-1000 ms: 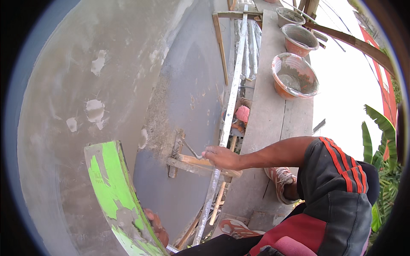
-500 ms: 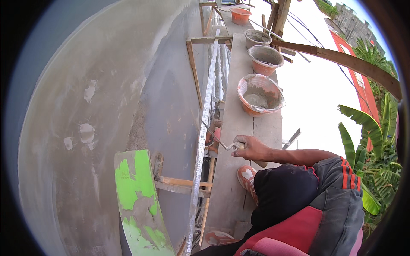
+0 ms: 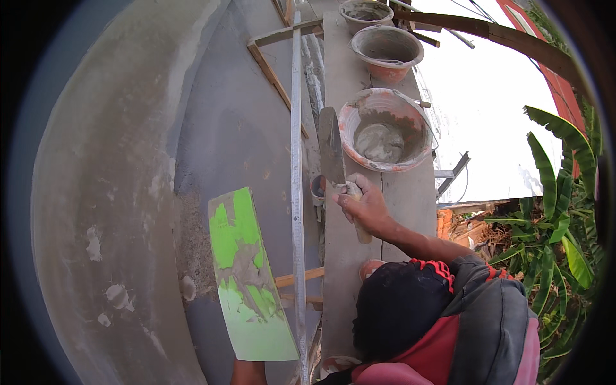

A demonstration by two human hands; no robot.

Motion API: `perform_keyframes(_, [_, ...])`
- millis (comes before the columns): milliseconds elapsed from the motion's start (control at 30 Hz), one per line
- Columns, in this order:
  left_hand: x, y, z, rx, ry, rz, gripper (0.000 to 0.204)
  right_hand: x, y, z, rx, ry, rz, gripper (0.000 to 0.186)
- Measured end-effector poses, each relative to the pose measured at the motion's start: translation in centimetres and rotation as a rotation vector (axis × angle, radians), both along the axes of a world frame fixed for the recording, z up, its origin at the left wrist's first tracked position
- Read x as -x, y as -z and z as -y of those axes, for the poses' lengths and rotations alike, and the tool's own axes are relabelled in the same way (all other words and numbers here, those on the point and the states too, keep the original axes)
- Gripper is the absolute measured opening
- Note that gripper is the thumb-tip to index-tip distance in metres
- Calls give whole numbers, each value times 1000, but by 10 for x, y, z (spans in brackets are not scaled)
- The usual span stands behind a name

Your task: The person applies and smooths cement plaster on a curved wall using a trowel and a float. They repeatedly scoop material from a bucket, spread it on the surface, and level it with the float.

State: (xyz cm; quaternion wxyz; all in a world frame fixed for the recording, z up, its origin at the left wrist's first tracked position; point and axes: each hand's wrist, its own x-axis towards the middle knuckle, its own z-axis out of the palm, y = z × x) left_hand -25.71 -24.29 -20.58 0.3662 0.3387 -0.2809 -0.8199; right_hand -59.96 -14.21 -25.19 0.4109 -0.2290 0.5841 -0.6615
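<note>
Upper right: brown wooden beam (image 3: 494, 29) is crossing in front of red structure (image 3: 568, 102). Lower right: broad green leaves (image 3: 580, 263) are spreading. Centre: long silvery bar (image 3: 296, 160) is running alongside grey plank walkway (image 3: 410, 199); wooden frame (image 3: 271, 78) is showing near bar's upper end.

- Wall (image 3: 96, 192): far left.
- Bar (image 3: 296, 192): lengthwise, between wall and plank walkway (image 3: 340, 276).
- Board (image 3: 237, 224): mostly left of bar; mortar (image 3: 247, 273) on its upper face.
- 3 buckets (image 3: 388, 74): 1 row on walkway, ahead of right hand (image 3: 362, 202); mortar in nearest.
- Trowel (image 3: 330, 144): in right hand, left of nearest bucket.
- Plants (image 3: 555, 256): right of walkway.
</note>
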Motion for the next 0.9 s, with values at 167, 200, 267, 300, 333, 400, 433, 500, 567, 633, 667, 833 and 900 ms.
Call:
perform_keyframes(167, [129,27,18,-59,175,-20,57,83,-2,-35,-36,283,-301,26])
perform_keyframes(200, [168,27,21,-109,229,-39,57,98,-3,-46,-52,353,-322,26])
perform_keyframes(267, [244,28,25,-208,338,-106,52,126,-5,-68,-82,494,-372,28])
perform_keyframes(300, [266,39,26,-223,348,-139,50,138,-8,-78,-97,533,-355,28])
perform_keyframes(333, [291,50,27,-239,364,-176,48,149,-10,-87,-112,571,-337,29])
perform_keyframes(400, [334,72,24,-34,486,-302,46,169,-13,-104,-124,635,-305,29])
perform_keyframes(433, [354,83,19,103,470,-234,46,176,-14,-112,-125,665,-289,29])
perform_keyframes(500, [386,94,10,241,446,-177,46,188,-13,-120,-136,686,-263,28])
perform_keyframes(567, [415,96,4,76,469,-303,47,193,-7,-128,-177,688,-259,28])
perform_keyframes(633, [435,94,3,-169,510,-461,47,193,1,-130,-211,702,-241,29])
perform_keyframes(667, [443,91,2,-255,521,-508,46,194,5,-129,-225,705,-234,29])
perform_keyframes(833, [461,75,8,-253,504,-429,43,189,18,-123,-206,710,-198,28])
perform_keyframes(900, [462,76,12,-250,512,-338,42,188,19,-119,-202,717,-203,28])
